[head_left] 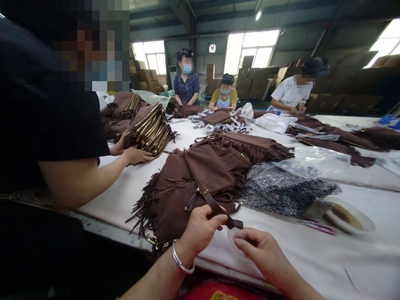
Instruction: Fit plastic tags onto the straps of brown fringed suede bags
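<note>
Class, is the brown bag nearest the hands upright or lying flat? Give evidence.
Lying flat: the bag shows its broad face upward, atop fringed brown pieces.

Bare white tabletop [346,254] extends rightward, open to passage. The bowl [350,216] and fringed bags [178,200] obstruct beyond.

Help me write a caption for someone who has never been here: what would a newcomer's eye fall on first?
Probably the heap of brown fringed bags mid-table, its tassels spilling towards the near edge. Next, the gold-coloured zips fanned out at the left, by a co-worker's hands. Then, front and centre, the left hand, silver bangle at its wrist, pinching a dark strap.
</note>
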{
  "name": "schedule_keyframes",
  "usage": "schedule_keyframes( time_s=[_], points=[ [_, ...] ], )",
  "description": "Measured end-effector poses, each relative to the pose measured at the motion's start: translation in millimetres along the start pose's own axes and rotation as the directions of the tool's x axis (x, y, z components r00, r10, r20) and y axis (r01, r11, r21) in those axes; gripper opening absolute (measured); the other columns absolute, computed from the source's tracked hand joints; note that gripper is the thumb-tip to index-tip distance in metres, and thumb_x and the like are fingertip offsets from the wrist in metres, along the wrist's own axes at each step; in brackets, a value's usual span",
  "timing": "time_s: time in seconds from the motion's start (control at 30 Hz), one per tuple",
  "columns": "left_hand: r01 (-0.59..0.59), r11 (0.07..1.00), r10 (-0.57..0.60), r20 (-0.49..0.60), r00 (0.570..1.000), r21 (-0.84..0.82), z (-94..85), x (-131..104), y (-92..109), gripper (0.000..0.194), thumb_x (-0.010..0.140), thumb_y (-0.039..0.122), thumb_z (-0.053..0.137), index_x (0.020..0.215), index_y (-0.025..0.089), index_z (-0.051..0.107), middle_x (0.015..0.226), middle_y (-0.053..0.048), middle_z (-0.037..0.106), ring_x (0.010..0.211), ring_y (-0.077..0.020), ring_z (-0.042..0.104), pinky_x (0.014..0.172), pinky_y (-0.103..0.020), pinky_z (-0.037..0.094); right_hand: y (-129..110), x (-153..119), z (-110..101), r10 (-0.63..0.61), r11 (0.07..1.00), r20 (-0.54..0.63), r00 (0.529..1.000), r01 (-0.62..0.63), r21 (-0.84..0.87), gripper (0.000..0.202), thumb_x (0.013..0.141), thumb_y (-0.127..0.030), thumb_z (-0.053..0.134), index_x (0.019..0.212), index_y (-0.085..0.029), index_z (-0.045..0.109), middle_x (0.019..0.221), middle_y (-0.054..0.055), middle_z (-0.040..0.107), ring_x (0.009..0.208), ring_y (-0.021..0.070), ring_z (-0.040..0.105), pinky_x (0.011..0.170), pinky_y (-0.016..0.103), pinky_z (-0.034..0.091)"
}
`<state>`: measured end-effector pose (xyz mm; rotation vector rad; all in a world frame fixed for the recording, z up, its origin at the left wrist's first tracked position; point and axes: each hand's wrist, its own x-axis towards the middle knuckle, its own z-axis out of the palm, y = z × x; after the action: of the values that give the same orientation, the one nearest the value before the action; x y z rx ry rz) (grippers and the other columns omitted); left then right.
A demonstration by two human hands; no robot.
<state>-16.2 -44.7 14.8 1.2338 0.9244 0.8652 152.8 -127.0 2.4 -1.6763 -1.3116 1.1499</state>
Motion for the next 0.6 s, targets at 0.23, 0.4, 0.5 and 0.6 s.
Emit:
schedule_keyframes(
  time_s=[0.23, 0.4, 0.5, 0.6],
  points=[
    [0.006, 1.0, -0.006, 0.008, 1.0, 0.009, -0.2, -3.4, 2.5, 0.02, 0.072, 0.027, 0.07, 0.087, 0.013, 0.072, 0.07, -0.004, 0.067, 0.059, -0.0133, 0.057, 0.058, -0.024, 0.048, 4.4, -0.2, -1.5, 0.042, 0.996, 0.08, 0.996, -0.048, 0.08, 0.03, 0.075, -0.044, 0.061, 0.063, -0.016, 0.059, 0.055, -0.003, 0.047, 0.056, 0.0123, 0.04, 0.054, 0.025, 0.031],
    [0.036, 0.999, -0.035, -0.014, 0.999, 0.02, -0.9, -6.8, 1.9, 0.019, 0.073, 0.025, 0.07, 0.087, 0.013, 0.071, 0.069, -0.003, 0.067, 0.06, -0.0133, 0.057, 0.058, -0.024, 0.048, 11.0, -1.7, -3.5, 0.065, 0.995, 0.076, 0.995, -0.071, 0.075, 0.035, 0.077, -0.048, 0.059, 0.062, -0.016, 0.057, 0.055, -0.003, 0.045, 0.055, 0.0121, 0.039, 0.054, 0.026, 0.029],
    [0.029, 0.999, -0.029, -0.025, 0.999, 0.015, -2.8, -7.8, -1.5, 0.021, 0.073, 0.028, 0.07, 0.088, 0.013, 0.07, 0.069, -0.003, 0.066, 0.059, -0.0132, 0.057, 0.058, -0.025, 0.047, 13.9, -2.4, -2.8, 0.08, 0.993, 0.076, 0.994, -0.086, 0.082, 0.036, 0.076, -0.049, 0.06, 0.062, -0.016, 0.059, 0.055, -0.003, 0.044, 0.054, 0.0121, 0.039, 0.054, 0.026, 0.029],
    [0.03, 1.0, -0.03, -0.025, 0.999, 0.01, -3.6, -9.8, -4.0, 0.021, 0.073, 0.028, 0.07, 0.087, 0.012, 0.071, 0.068, -0.003, 0.066, 0.059, -0.0131, 0.056, 0.058, -0.024, 0.047, 14.7, -2.1, -1.5, 0.094, 0.99, 0.073, 0.993, -0.101, 0.095, 0.037, 0.075, -0.051, 0.061, 0.063, -0.016, 0.061, 0.055, -0.002, 0.046, 0.054, 0.0124, 0.039, 0.054, 0.026, 0.029]
  ],
)
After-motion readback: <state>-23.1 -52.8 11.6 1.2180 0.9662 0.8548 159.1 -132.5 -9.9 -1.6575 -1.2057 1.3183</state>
